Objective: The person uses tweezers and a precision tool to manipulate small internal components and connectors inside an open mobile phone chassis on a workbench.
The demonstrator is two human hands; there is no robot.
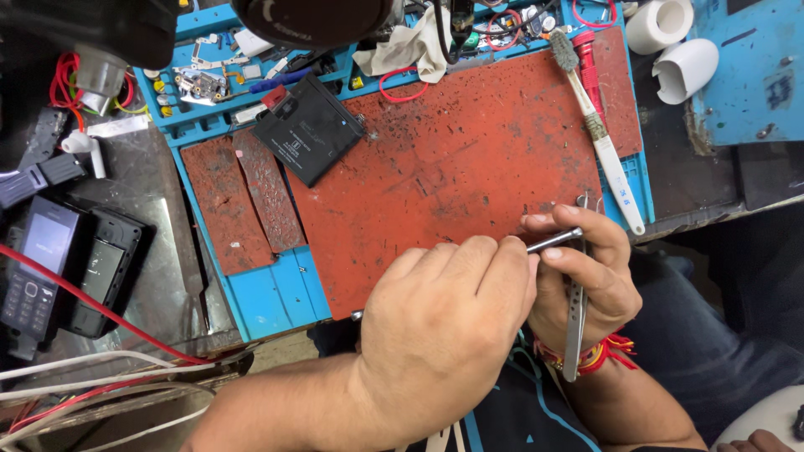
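Clearly the work is in the middle: at 5 o'clock on the red mat, the left hand is closed over a thin metal tool, whose tip the right hand pinches with its fingers. Tweezers lie in that right hand too, while the black battery rests apart at 11 o'clock on the worktop.

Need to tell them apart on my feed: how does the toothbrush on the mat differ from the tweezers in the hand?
The toothbrush is white plastic with worn bristles; the tweezers are bare grey metal. The toothbrush lies untouched along the red mat's right edge; the tweezers sit in the right hand, hanging past the wrist. Both are long, slim and lie roughly the same way.
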